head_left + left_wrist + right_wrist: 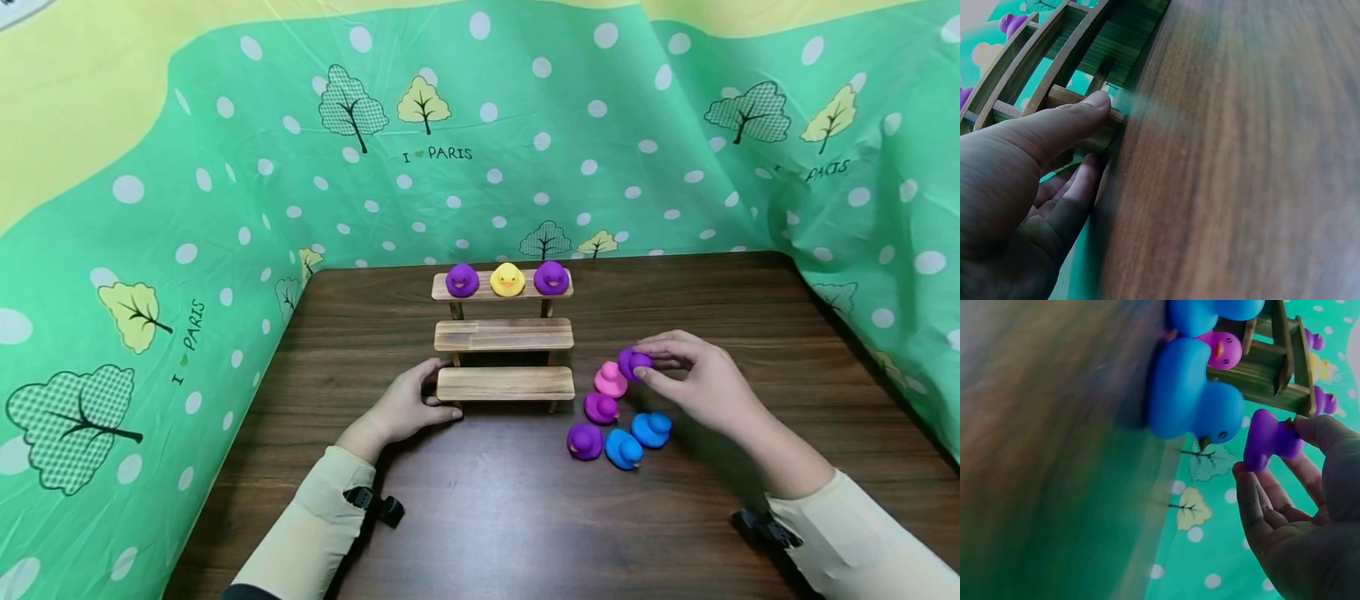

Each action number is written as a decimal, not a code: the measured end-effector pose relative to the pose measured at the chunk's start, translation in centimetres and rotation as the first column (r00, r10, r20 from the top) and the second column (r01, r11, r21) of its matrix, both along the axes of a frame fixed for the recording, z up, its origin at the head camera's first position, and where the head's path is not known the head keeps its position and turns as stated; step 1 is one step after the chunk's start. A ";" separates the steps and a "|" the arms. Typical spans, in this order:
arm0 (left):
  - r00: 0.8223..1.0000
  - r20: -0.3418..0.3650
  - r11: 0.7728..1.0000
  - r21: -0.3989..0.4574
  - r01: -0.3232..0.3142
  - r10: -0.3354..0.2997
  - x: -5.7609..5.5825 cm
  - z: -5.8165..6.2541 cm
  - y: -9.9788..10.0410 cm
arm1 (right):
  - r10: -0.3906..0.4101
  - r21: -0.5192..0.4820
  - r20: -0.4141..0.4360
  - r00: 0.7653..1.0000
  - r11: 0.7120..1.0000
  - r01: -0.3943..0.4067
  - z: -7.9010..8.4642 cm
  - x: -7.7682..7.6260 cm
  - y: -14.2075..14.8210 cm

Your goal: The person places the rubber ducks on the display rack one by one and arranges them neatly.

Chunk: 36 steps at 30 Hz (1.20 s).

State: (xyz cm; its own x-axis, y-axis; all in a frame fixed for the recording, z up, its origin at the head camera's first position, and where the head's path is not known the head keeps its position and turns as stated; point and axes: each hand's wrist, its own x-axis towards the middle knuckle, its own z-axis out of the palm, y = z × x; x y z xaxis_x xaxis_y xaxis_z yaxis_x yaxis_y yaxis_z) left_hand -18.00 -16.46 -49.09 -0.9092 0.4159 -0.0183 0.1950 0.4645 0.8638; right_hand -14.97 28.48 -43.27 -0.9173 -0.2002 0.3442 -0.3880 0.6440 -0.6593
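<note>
A three-step wooden shelf (505, 384) stands on the table, with a yellow rubber duck (507, 280) between two purple ducks on its top step. At the shelf's lower left end, my left hand (408, 402) grips the wooden frame; its thumb (1079, 119) lies along a bar and the other fingers are partly hidden behind. To the right of the shelf, my right hand (705, 379) pinches a purple rubber duck (1271, 440) between thumb and fingertips. This duck is off the table. Close to it on the table is a pink duck (611, 380).
Nearer me lie two blue ducks (623, 449) and two purplish ducks (585, 442), grouped right of the shelf. The lower two steps, including the middle step (504, 335), carry no ducks. A green dotted cloth (525, 167) hangs around the dark wooden table (487, 517).
</note>
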 end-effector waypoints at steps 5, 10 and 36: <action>1.000 -0.023 1.000 0.004 0.003 -0.003 0.0 0.1 0.0 | 0.033 -0.078 -0.030 0.999 0.996 -0.035 0.9 -0.2 -1.3; 0.999 -0.035 1.000 -0.004 0.001 -0.001 0.0 0.1 0.0 | 0.068 -0.143 -0.068 0.995 0.987 -0.078 1.4 -0.7 -2.6; 1.000 -0.010 1.000 -0.004 0.000 0.000 0.0 -0.1 0.0 | 0.158 -0.194 -0.089 0.983 0.966 -0.173 2.6 -1.7 -7.8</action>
State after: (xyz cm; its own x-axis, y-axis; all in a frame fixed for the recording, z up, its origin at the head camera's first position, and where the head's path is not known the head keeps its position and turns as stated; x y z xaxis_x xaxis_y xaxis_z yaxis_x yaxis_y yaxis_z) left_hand -17.97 -16.44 -49.16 -0.9092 0.4161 -0.0114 0.2035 0.4682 0.8599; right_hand -16.70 20.72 -40.69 -0.8484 -0.2675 0.4568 -0.5294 0.4247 -0.7344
